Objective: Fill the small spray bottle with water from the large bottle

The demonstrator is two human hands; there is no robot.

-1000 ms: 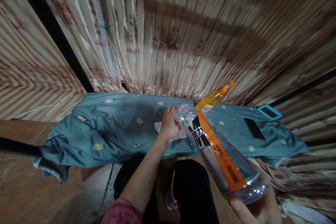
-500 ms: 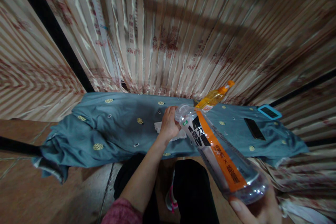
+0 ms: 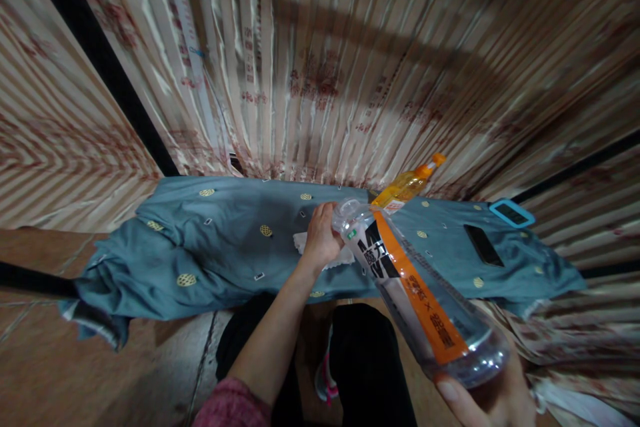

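Over the blue-green patterned cloth covering the low surface (image 3: 225, 247), I note my right hand (image 3: 493, 400) wrapped around the base of a clear plastic bottle with an orange-and-black label (image 3: 415, 287), which lies tilted, its open neck pointing toward my left hand (image 3: 323, 237). That left hand is curled shut on or beside a white crumpled tissue (image 3: 305, 243) resting on the cloth; I cannot tell whether it also holds the cap. I judge the bottle light, as little liquid shows at its base, with thin walls likely to dent under pressure and a smooth, possibly slippery skin; the labelled midsection or the firmer base offers the surest hold. The tissue is soft and would tear if wet. Behind the neck stands a slim yellow bottle with an orange cap (image 3: 407, 183), and to the right lie a dark flat phone (image 3: 483, 245) and a blue-framed device (image 3: 511, 212). Pleated beige curtains with red print (image 3: 320, 67) enclose the room; reddish floor tiles (image 3: 45, 373) show below, dimly lit.
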